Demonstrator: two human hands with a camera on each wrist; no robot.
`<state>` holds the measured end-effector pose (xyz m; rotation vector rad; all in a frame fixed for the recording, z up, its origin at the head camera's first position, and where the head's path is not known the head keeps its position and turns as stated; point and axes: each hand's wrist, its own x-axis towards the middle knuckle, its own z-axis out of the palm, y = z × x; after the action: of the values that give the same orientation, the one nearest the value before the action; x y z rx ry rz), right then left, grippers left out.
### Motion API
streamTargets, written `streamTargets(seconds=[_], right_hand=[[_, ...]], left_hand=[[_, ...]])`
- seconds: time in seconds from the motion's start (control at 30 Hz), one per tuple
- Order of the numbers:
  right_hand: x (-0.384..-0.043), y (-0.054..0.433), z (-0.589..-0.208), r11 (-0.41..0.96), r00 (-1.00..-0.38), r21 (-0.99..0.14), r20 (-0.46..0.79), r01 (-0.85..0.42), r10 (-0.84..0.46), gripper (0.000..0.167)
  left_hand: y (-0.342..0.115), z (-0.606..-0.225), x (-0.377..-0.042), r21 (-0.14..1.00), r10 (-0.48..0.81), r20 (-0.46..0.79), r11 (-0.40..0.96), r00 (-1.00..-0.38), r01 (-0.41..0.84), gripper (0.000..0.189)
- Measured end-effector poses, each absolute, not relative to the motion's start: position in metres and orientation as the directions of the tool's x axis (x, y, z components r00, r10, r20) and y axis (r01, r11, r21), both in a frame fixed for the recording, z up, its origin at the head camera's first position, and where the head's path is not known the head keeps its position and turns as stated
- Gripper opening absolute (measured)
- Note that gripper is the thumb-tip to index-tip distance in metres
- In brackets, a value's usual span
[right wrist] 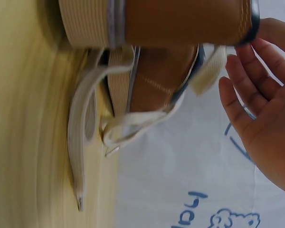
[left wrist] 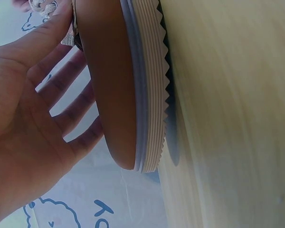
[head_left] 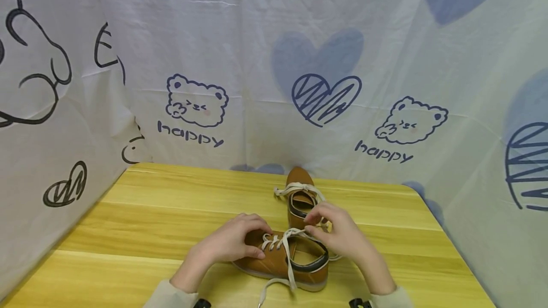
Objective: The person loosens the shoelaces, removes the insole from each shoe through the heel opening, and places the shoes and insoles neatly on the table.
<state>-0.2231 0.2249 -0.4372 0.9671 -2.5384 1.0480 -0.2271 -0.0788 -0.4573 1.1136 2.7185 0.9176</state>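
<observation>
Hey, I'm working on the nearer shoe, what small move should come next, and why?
I'd probably have the left hand pick up the lace hanging down the near side of the nearer brown lace-up shoe. It trails onto the table, while the left hand holds the toe and the right hand is by the collar.

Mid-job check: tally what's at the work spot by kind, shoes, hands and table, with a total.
Shoes: 2, near shoe and far shoe
Hands: 2, left hand and right hand
Table: 1
Total: 5
</observation>
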Motion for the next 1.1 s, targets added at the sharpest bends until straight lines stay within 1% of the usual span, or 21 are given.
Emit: streamTargets(seconds=[0.1, 0.23, 0.43, 0.67, 0.97, 1.1], right_hand=[[-0.222, 0.218, -0.439, 0.503, -0.729, -0.531, 0.441, -0.682, -0.523, 0.021], [-0.221, 0.210, -0.441, 0.508, -0.714, -0.507, 0.425, -0.697, -0.556, 0.021], [-0.220, 0.204, -0.444, 0.564, -0.731, -0.466, 0.394, -0.682, -0.558, 0.024], [-0.219, 0.201, -0.446, 0.579, -0.743, -0.468, 0.383, -0.668, -0.549, 0.023], [-0.219, 0.208, -0.443, 0.580, -0.738, -0.457, 0.425, -0.675, -0.524, 0.024], [-0.220, 0.214, -0.440, 0.592, -0.751, -0.463, 0.427, -0.660, -0.503, 0.024]], left_hand=[[-0.079, -0.457, -0.227, 0.549, 0.657, 0.161, 0.561, -0.737, 0.620, 0.046], [-0.079, -0.458, -0.228, 0.552, 0.655, 0.157, 0.562, -0.739, 0.615, 0.046], [-0.079, -0.457, -0.228, 0.558, 0.653, 0.156, 0.562, -0.741, 0.611, 0.045], [-0.079, -0.458, -0.229, 0.556, 0.654, 0.158, 0.561, -0.740, 0.614, 0.045], [-0.079, -0.459, -0.229, 0.555, 0.657, 0.161, 0.557, -0.737, 0.618, 0.045], [-0.079, -0.459, -0.229, 0.551, 0.659, 0.160, 0.558, -0.735, 0.620, 0.046]])
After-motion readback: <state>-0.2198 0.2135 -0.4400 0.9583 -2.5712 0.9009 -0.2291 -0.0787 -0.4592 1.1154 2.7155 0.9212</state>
